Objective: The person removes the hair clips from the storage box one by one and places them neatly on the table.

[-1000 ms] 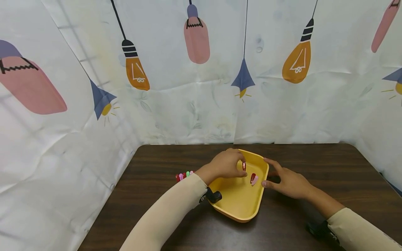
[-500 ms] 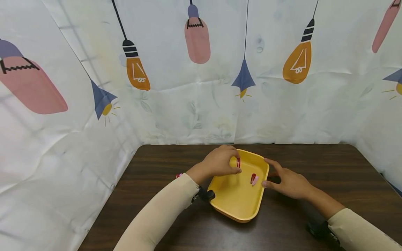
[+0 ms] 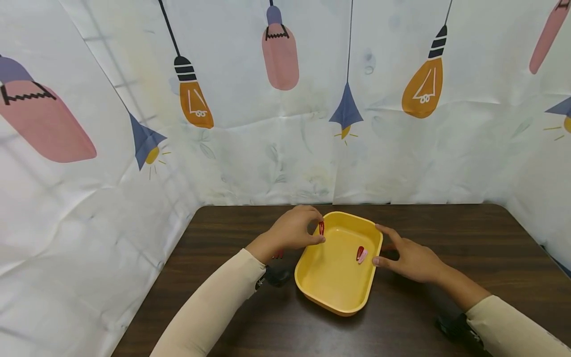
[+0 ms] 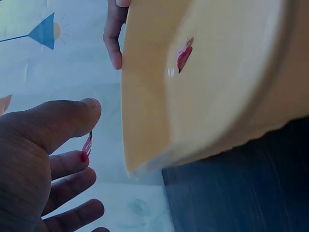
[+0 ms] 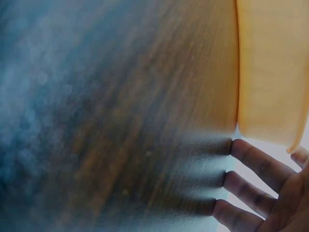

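My left hand pinches a small red snap hair clip between thumb and index finger, at the left rim of a yellow tray. In the left wrist view the held hair clip hangs below the thumb tip, its other fingers apart. Inside the tray, toward its right side, a dark red hair clip lies against a pink one. My right hand rests at the tray's right side, index finger and thumb touching the rim. In the right wrist view its other fingers reach the tabletop.
Red clips lie on the table left of the tray, mostly hidden behind the left wrist. The dark wooden table ends at a white curtain printed with lamps. Black wrist cameras are strapped to both forearms.
My left hand has moved left with the red hair clip, from over the tray's inside to its left rim. The row of clips beside the tray is now mostly covered. The right hand stays put.
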Tool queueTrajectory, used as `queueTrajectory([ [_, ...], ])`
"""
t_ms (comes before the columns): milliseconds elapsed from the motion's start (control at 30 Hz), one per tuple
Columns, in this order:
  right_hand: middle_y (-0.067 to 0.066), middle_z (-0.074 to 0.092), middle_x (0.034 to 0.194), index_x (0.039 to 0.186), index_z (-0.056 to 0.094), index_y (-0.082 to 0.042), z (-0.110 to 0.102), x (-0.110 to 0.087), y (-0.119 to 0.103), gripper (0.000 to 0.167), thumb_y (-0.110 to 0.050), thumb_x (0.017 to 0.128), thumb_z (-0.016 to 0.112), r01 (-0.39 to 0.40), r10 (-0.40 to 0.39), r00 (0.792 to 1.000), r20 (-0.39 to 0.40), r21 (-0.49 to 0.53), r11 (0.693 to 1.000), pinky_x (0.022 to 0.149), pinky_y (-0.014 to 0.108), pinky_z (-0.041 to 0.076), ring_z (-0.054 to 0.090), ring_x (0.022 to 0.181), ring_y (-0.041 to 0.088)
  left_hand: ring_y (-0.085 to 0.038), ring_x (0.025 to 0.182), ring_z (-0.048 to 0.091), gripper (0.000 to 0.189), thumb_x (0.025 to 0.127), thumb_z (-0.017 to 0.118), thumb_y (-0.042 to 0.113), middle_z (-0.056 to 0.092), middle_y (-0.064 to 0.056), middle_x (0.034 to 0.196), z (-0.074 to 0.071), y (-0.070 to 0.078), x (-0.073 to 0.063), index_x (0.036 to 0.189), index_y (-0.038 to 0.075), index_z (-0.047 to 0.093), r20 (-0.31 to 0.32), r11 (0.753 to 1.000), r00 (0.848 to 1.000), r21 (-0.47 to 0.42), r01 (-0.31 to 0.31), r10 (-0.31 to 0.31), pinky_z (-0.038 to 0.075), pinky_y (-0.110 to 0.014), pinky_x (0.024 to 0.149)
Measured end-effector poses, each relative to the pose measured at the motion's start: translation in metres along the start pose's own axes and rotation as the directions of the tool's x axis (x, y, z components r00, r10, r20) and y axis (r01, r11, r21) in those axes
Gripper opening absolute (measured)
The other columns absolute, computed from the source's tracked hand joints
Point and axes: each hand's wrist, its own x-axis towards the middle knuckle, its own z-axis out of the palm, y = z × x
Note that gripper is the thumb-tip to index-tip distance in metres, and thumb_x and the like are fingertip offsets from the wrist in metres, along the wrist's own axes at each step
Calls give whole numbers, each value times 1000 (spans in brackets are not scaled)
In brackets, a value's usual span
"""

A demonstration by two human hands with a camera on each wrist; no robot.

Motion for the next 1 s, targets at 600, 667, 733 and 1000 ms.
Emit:
queueTrajectory([
  [600, 10, 69, 129, 164, 15, -28, 0, -3, 0, 94, -67, 92, 62, 1, -1, 1000, 1, 12, 1000, 76, 61, 53, 64, 116, 42, -29, 106, 62, 52, 89, 81, 35, 70, 0, 103, -5, -33, -31, 133, 11, 67, -30, 955, 995, -283, 87, -100, 51, -43, 91],
  [667, 10, 69, 129, 164, 14, -28, 0, -2, 1, 94, -68, 93, 61, 3, -3, 1000, 3, 12, 1000, 75, 60, 53, 63, 116, 43, -30, 105, 62, 53, 89, 82, 35, 69, 2, 102, -3, -38, -33, 133, 11, 67, -38, 947, 993, -308, 94, -111, 51, -43, 91],
  [733, 10, 68, 130, 164, 14, -28, 0, -2, 1, 95, -68, 93, 61, 4, -4, 1000, 4, 12, 1000, 74, 59, 54, 63, 117, 43, -31, 106, 62, 53, 89, 82, 36, 68, 3, 102, -2, -42, -36, 134, 11, 67, -45, 938, 991, -333, 101, -123, 50, -45, 92],
  [1000, 10, 68, 131, 164, 14, -27, -1, 0, 1, 95, -69, 92, 61, -10, 10, 1000, 11, 15, 1000, 76, 60, 54, 64, 117, 42, -29, 108, 61, 52, 88, 84, 32, 67, 0, 103, 5, -57, -50, 134, 14, 68, -57, 910, 982, -387, 146, -182, 50, -46, 93],
])
